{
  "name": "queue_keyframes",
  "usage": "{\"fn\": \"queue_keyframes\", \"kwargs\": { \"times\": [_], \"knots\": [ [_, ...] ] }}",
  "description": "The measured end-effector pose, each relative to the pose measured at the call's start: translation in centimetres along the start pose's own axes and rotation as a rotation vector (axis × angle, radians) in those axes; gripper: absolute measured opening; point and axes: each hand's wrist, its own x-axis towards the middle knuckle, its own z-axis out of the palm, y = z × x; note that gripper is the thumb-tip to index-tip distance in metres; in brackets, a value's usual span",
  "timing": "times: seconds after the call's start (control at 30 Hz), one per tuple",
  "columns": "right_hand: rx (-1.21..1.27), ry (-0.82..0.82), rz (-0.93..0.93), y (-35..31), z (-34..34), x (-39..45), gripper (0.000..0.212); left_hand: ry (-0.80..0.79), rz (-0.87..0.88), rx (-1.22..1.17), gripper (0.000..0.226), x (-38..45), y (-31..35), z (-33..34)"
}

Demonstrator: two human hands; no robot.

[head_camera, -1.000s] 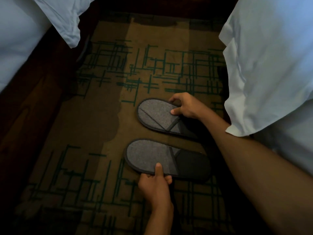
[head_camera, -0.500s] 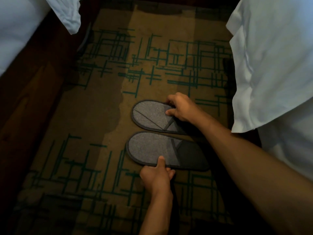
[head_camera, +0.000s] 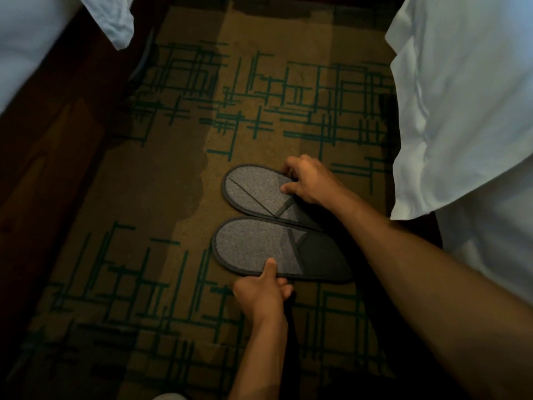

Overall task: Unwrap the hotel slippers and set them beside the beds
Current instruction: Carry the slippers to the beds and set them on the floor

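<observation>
Two grey slippers with dark trim lie flat on the carpet, side by side and touching, toes pointing left. The far slipper [head_camera: 253, 190] has my right hand [head_camera: 310, 180] gripping its upper edge, thumb on top. The near slipper [head_camera: 253, 246] is pinched at its lower edge by my left hand [head_camera: 264, 291], thumb pressed on the grey upper. Both sit close to the white bed [head_camera: 461, 111] on the right. No wrapper is visible.
Brown carpet [head_camera: 173, 197] with green line pattern fills the aisle between two beds. White bedding [head_camera: 34, 39] and a dark wooden bed frame [head_camera: 57, 145] line the left side. The right bed's sheet hangs over the carpet edge.
The two slippers have been drawn together until their sides touch; the far one slid toward the near one. Both hands kept their hold.
</observation>
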Motion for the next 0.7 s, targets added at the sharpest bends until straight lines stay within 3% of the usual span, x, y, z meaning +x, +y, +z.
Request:
{"fn": "queue_keyframes", "kwargs": {
  "times": [0.4,0.57,0.7],
  "knots": [
    [-0.011,-0.027,0.015,-0.15,-0.25,0.00,0.041,0.037,0.000,-0.042,0.034,0.28,-0.15,0.14],
    [-0.092,-0.102,0.005,-0.59,-0.29,-0.13,0.062,0.042,0.005,-0.081,0.029,0.20,-0.35,0.03],
    [-0.116,-0.112,0.015,-0.82,-0.23,-0.12,0.065,0.046,0.008,-0.116,0.034,0.39,-0.44,-0.07]
  ]
}}
